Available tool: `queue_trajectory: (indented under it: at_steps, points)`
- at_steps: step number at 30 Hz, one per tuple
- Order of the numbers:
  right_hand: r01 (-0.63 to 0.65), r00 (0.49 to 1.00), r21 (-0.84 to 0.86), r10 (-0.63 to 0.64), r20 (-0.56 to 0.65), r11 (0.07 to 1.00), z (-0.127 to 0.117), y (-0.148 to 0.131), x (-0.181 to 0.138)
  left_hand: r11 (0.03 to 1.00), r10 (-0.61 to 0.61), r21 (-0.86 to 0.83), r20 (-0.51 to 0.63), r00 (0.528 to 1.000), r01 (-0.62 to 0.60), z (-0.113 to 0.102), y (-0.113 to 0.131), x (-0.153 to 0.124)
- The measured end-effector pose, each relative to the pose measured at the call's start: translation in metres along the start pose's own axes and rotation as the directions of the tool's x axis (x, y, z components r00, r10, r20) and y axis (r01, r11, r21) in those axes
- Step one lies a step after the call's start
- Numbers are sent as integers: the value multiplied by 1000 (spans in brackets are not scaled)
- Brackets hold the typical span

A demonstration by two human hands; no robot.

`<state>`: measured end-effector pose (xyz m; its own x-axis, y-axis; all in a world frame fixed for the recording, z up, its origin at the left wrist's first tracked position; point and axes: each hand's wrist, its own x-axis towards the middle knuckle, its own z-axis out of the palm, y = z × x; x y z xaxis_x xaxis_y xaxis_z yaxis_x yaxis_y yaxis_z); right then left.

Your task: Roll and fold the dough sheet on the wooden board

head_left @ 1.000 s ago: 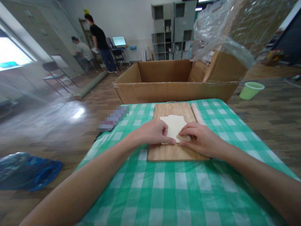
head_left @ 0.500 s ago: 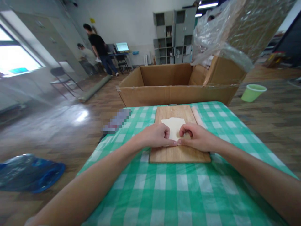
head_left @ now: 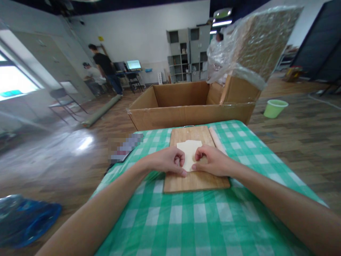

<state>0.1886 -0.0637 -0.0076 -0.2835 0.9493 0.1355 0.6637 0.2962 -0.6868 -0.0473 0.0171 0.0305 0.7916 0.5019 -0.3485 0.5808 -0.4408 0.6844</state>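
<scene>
A thin cream-coloured sheet of dough [head_left: 189, 151] lies flat on a wooden cutting board [head_left: 195, 183]. My left hand [head_left: 169, 160] is at the sheet's lower left edge, fingers curled and thumb along the near edge. At the lower right edge is my right hand [head_left: 211, 160], its fingers bent towards the thumb over the dough. Both hands grip the sheet's edges lightly; the exact contact is partly hidden by the fingers. Along the board's right side rests a pale rolling pin [head_left: 217, 138], partly behind my right hand.
A green-and-white checked cloth [head_left: 165, 224] covers the table. A blurred-out flat object [head_left: 128, 147] lies at its left edge. Beyond stands a large open cardboard box [head_left: 186, 115]. A green bucket [head_left: 275, 108] and a blue plastic bag [head_left: 29, 220] are on the floor. People are in the background.
My thumbs, which met at the dough's near edge, have moved apart to either side. The whole view has shifted slightly, with the board now lower and further left.
</scene>
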Motion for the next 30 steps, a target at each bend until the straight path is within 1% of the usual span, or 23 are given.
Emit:
queue_trajectory:
  at_steps: [3, 6, 9, 12, 15, 17, 19, 21, 23, 25, 26, 28, 30]
  points:
    - [-18, 999, -35, 17, -40, 999, 3, -5, -1, 998, -2, -69, 62, 998, 6, -7, -8, 2]
    - [-33, 998, -30, 32, -45, 999, 4, -6, -1, 991, -14, -127, 132, 991, 31, -11, -11, 4]
    - [-44, 998, -22, 43, -49, 999, 4, -6, -1, 984, 4, -177, 181, 983, 29, -15, -11, 5]
    - [-40, 998, -32, 39, -48, 999, 3, -6, -1, 981, 6, -189, 193, 981, 32, -16, -10, 6]
    - [-21, 998, -49, 18, -68, 999, 4, -9, -4, 982, -9, -183, 172, 985, 41, -15, -10, 6]
    - [37, 994, -93, -46, -103, 995, 8, -13, -7, 981, -5, -193, 162, 987, 37, -14, -11, 6]
    - [153, 980, -189, -173, -94, 970, 14, -20, -11, 974, 1, -224, 176, 984, 39, -14, -14, 6]
    - [295, 949, -293, -314, -22, 910, 19, -28, -15, 962, 7, -270, 204, 979, 49, -14, -17, 5]
    - [407, 908, -369, -412, 69, 835, 24, -35, -18, 950, 22, -308, 224, 974, 50, -16, -19, 5]
    - [460, 883, -425, -453, 124, 780, 25, -40, -20, 945, 43, -326, 230, 972, 35, -17, -21, 5]
    - [467, 879, -447, -456, 140, 763, 25, -41, -21, 945, 53, -326, 231, 971, 26, -17, -21, 4]
    - [460, 883, -468, -443, 154, 754, 23, -42, -22, 950, 65, -313, 237, 969, 13, -18, -21, 4]
    - [446, 892, -457, -426, 152, 770, 20, -42, -23, 955, 67, -296, 245, 967, 8, -18, -19, 3]
